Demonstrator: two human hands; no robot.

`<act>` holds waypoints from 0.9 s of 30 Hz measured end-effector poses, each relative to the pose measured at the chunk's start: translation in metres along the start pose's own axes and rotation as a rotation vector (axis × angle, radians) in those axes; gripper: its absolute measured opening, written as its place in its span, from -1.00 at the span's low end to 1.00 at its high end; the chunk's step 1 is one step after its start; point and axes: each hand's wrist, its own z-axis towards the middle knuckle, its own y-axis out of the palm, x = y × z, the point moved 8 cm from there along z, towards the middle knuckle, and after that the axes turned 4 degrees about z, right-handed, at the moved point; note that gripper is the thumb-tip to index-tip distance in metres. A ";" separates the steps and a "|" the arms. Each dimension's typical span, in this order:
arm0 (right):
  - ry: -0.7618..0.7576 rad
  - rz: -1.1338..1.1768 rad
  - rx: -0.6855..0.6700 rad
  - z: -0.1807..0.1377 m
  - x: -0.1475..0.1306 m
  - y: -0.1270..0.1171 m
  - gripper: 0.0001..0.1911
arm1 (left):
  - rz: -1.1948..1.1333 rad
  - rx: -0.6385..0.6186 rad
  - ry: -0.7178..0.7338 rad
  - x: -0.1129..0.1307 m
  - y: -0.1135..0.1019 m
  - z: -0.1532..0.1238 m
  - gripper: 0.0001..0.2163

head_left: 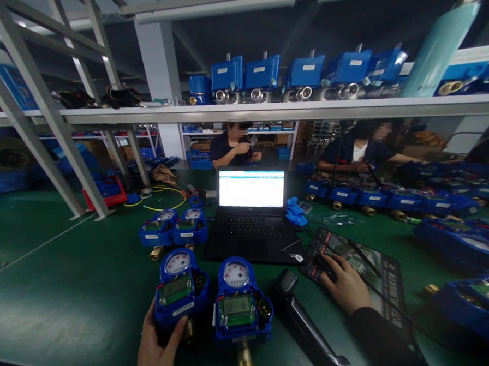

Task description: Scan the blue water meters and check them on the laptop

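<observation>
My left hand [155,343] grips a blue water meter [177,290] by its lower left side, thumb in front near the brass fitting. This meter has a round dial above a small display on a green circuit board. Just right of it stands a second water meter [239,300], its display showing characters and its brass end toward me. My right hand [349,287] is closed over a black computer mouse [326,269] on a printed mouse pad [383,277]. Between the second meter and the mouse pad lies a black handheld barcode scanner [309,330].
An open laptop [253,226] with a lit screen stands behind the meters. Left of it are two more meters [189,227]. Several blue units [405,199] line the right side. Overhead, a shelf [241,112] bears blue devices and a teal bottle [442,47]. Co-workers [230,148] sit beyond.
</observation>
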 end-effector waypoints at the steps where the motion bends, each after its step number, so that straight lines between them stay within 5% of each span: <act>1: 0.001 0.000 -0.004 0.000 0.000 0.000 -0.53 | 0.006 0.001 0.000 -0.001 0.000 0.000 0.02; 27: -0.024 0.034 -0.009 0.002 0.001 0.004 -0.51 | -0.024 -0.002 0.014 -0.008 0.000 0.001 -0.04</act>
